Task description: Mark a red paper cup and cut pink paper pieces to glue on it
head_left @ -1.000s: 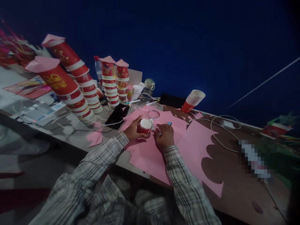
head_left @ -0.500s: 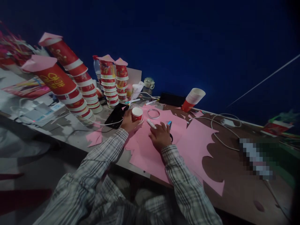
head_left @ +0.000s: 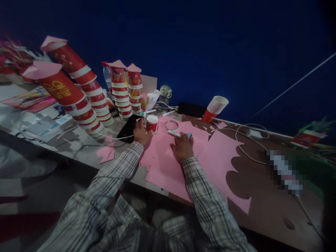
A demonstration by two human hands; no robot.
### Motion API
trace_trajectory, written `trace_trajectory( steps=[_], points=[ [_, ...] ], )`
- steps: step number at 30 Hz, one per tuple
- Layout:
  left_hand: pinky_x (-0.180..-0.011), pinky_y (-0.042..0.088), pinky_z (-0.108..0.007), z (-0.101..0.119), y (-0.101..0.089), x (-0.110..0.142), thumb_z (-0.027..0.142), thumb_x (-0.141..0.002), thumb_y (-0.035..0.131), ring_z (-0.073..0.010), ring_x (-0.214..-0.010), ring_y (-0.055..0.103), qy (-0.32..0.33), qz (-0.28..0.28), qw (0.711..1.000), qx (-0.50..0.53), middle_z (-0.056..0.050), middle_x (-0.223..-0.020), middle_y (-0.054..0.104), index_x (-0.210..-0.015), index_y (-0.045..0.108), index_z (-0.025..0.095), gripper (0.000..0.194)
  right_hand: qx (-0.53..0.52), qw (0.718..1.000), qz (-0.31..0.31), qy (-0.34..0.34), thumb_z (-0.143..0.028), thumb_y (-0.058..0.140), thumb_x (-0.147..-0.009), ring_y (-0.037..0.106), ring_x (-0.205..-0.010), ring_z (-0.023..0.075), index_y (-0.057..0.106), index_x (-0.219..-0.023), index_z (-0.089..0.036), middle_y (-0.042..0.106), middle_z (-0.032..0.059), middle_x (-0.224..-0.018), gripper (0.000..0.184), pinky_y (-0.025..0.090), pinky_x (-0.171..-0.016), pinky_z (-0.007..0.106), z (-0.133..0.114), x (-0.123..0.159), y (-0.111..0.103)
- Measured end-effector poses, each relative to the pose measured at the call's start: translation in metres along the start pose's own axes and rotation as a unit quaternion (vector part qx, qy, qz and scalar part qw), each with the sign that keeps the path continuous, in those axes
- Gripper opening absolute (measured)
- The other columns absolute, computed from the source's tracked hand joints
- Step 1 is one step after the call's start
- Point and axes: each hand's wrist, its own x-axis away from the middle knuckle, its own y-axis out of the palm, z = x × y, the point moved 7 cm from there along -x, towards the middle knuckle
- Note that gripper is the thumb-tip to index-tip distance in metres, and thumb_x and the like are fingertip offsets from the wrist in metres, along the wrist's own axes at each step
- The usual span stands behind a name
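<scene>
My left hand rests beside a small red-and-white paper cup, fingers apart. Its thumb is close to the cup's lower side; whether they touch I cannot tell. The cup stands upright on pink paper. My right hand lies over the paper, its fingers closed on the end of a white marker-like stick. A blue-tipped object shows by its fingers, mostly hidden. Just beyond is a thin, clear ring, possibly a tape roll.
Several towers of red cups with pink paper tops stand at left. A black phone-like slab lies by my left hand. Nested cups stand at back right. Cables and a pixelated object lie at right.
My left hand has let go of the cup and moved slightly left. The white stick has turned and now sits against my right fingers, which have shifted slightly.
</scene>
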Motion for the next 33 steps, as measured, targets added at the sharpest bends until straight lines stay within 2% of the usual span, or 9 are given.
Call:
trace_trajectory(
  steps=[5, 9, 11, 14, 16, 18, 22, 27, 33],
  points=[
    [-0.097, 0.048, -0.049, 0.008, -0.006, 0.007, 0.018, -0.068, 0.072, -0.0311, -0.108, 0.060, 0.025, 0.032, 0.999, 0.034, -0.016, -0.122, 0.054, -0.138, 0.041, 0.016, 0.077, 0.007, 1.000, 0.017, 0.007, -0.039, 0.054, -0.089, 0.031, -0.140, 0.0362, 0.063, -0.123, -0.016, 0.045, 0.0156, -0.149, 0.041, 0.014, -0.116, 0.060, 0.003, -0.001, 0.000],
    [-0.087, 0.052, -0.041, 0.017, -0.012, 0.015, 0.020, -0.075, 0.063, -0.0211, -0.087, 0.060, 0.071, 0.050, 0.994, 0.070, -0.008, -0.100, 0.058, -0.120, 0.053, 0.017, 0.047, 0.010, 0.999, 0.049, 0.002, -0.041, 0.056, -0.088, 0.033, -0.135, 0.0366, 0.068, -0.114, -0.018, 0.052, 0.0162, -0.137, 0.037, 0.015, -0.116, 0.059, 0.005, -0.003, -0.002],
    [-0.084, 0.053, -0.036, 0.024, -0.010, 0.018, 0.020, -0.079, 0.057, -0.0189, -0.085, 0.059, 0.109, 0.024, 0.990, 0.088, -0.006, -0.094, 0.060, -0.109, 0.058, 0.019, 0.030, 0.006, 0.998, 0.057, 0.003, -0.041, 0.055, -0.087, 0.036, -0.131, 0.0358, 0.069, -0.112, -0.019, 0.054, 0.0163, -0.131, 0.036, 0.016, -0.116, 0.059, 0.007, -0.004, -0.003],
    [-0.089, 0.051, -0.036, 0.034, 0.004, 0.024, 0.020, -0.083, 0.053, -0.0193, -0.091, 0.062, 0.168, -0.071, 0.980, 0.074, -0.006, -0.096, 0.067, -0.098, 0.065, 0.018, 0.019, 0.004, 0.998, 0.056, 0.026, -0.040, 0.054, -0.088, 0.039, -0.128, 0.0345, 0.068, -0.112, -0.016, 0.054, 0.0173, -0.129, 0.037, 0.017, -0.116, 0.057, 0.012, -0.006, -0.006],
    [-0.092, 0.051, -0.038, 0.040, 0.015, 0.029, 0.023, -0.086, 0.053, -0.0210, -0.094, 0.064, 0.205, -0.140, 0.968, 0.047, -0.008, -0.099, 0.071, -0.097, 0.069, 0.018, 0.020, 0.009, 0.996, 0.069, 0.057, -0.039, 0.052, -0.089, 0.040, -0.128, 0.0338, 0.066, -0.114, -0.013, 0.053, 0.0185, -0.131, 0.039, 0.018, -0.116, 0.055, 0.019, -0.006, -0.011],
    [-0.095, 0.050, -0.041, 0.044, 0.021, 0.034, 0.026, -0.087, 0.054, -0.0229, -0.098, 0.065, 0.238, -0.180, 0.954, 0.029, -0.009, -0.104, 0.071, -0.098, 0.072, 0.017, 0.023, 0.009, 0.992, 0.085, 0.089, -0.039, 0.052, -0.089, 0.041, -0.129, 0.0335, 0.064, -0.119, -0.012, 0.052, 0.0190, -0.134, 0.042, 0.021, -0.114, 0.053, 0.028, -0.004, -0.016],
    [-0.103, 0.046, -0.044, 0.050, 0.025, 0.045, 0.033, -0.085, 0.063, -0.0261, -0.112, 0.062, 0.281, -0.215, 0.935, 0.015, -0.012, -0.120, 0.067, -0.108, 0.073, 0.018, 0.030, -0.003, 0.990, 0.067, 0.123, -0.039, 0.054, -0.088, 0.041, -0.131, 0.0350, 0.058, -0.130, -0.014, 0.049, 0.0193, -0.140, 0.049, 0.027, -0.111, 0.052, 0.044, -0.001, -0.013],
    [-0.114, 0.032, -0.054, 0.051, 0.032, 0.057, 0.045, -0.070, 0.081, -0.0353, -0.131, 0.047, 0.304, -0.271, 0.912, -0.038, -0.012, -0.137, 0.058, -0.123, 0.067, 0.024, 0.059, -0.027, 0.990, 0.011, 0.141, -0.047, 0.056, -0.086, 0.046, -0.128, 0.0346, 0.051, -0.137, -0.016, 0.051, 0.0191, -0.140, 0.060, 0.036, -0.103, 0.049, 0.056, 0.003, -0.004],
    [-0.114, 0.033, -0.049, 0.050, 0.033, 0.054, 0.035, -0.081, 0.072, -0.0302, -0.130, 0.050, 0.297, -0.270, 0.915, -0.034, -0.009, -0.136, 0.060, -0.117, 0.071, 0.026, 0.037, -0.042, 0.993, 0.017, 0.106, -0.044, 0.059, -0.085, 0.049, -0.125, 0.0320, 0.059, -0.127, -0.018, 0.057, 0.0163, -0.135, 0.049, 0.035, -0.105, 0.048, 0.042, 0.002, -0.007]
  ],
)
